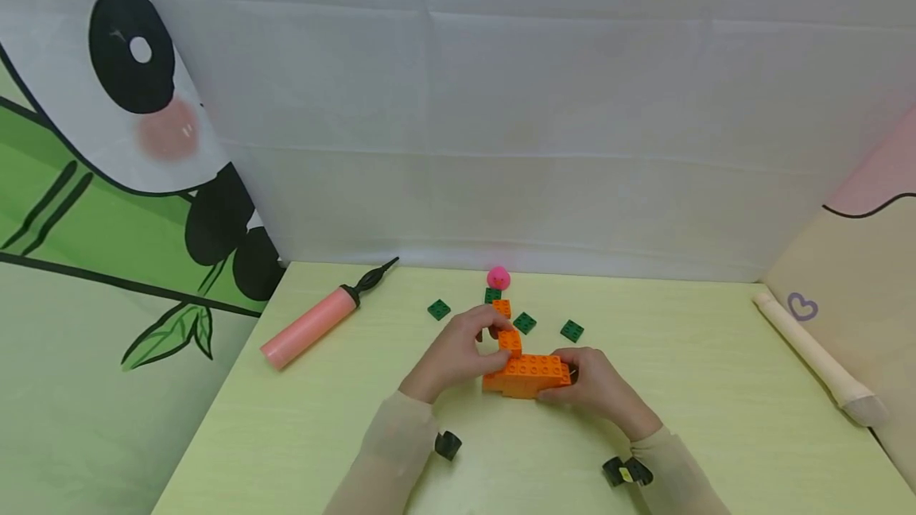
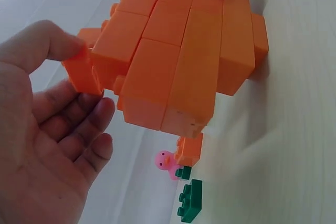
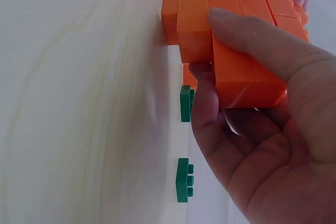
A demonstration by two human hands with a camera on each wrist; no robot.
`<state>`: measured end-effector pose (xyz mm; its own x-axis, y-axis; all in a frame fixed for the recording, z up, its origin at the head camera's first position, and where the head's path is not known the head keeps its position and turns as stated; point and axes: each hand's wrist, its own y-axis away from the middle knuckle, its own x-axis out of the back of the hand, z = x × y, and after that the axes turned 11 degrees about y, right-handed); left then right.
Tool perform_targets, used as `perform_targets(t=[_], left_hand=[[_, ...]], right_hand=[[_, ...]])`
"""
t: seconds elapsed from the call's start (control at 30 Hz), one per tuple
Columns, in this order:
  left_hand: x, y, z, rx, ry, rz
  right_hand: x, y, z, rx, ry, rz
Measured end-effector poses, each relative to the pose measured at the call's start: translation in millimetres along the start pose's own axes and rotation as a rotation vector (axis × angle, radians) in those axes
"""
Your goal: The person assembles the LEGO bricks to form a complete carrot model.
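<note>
An orange building-brick model (image 1: 531,376), built from several stacked layers, stands on the table in front of me. My left hand (image 1: 461,352) pinches a small orange brick (image 1: 510,342) between thumb and fingers at the model's top left end. In the left wrist view, that brick (image 2: 84,72) touches the studded side; whether it is pressed fully on, I cannot tell. My right hand (image 1: 597,388) grips the model's right end, the thumb (image 3: 247,32) along the near face and the fingers behind and beneath.
Behind the model lie a loose orange brick (image 1: 502,307) and several green bricks, one (image 1: 493,295) beside a pink toy duck (image 1: 498,278). A pink hand pump (image 1: 315,324) with a black nozzle lies at left. A pale rolled item (image 1: 816,356) lies along the right edge.
</note>
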<state>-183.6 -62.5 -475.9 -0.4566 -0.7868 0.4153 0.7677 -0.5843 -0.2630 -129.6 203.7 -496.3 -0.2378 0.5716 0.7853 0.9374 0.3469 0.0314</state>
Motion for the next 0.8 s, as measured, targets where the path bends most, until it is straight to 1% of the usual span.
perform_targets(t=[0.17,0.33,0.63,0.8], left_hand=[[-1.0,2.6,5.2,-0.014,0.01,-0.072],[-3.8,4.3,9.2,-0.006,0.003,-0.113],[-4.2,10.4,13.4,-0.006,0.007,-0.14],[-5.9,13.4,16.1,-0.011,-0.025,-0.143]], right_hand=[[0.4,0.1,0.6,0.004,-0.004,0.0],[0.4,0.0,0.0,0.002,-0.001,0.005],[-4.8,4.8,-4.9,-0.004,-0.003,0.019],[-8.4,7.7,-6.8,-0.006,-0.01,0.023]])
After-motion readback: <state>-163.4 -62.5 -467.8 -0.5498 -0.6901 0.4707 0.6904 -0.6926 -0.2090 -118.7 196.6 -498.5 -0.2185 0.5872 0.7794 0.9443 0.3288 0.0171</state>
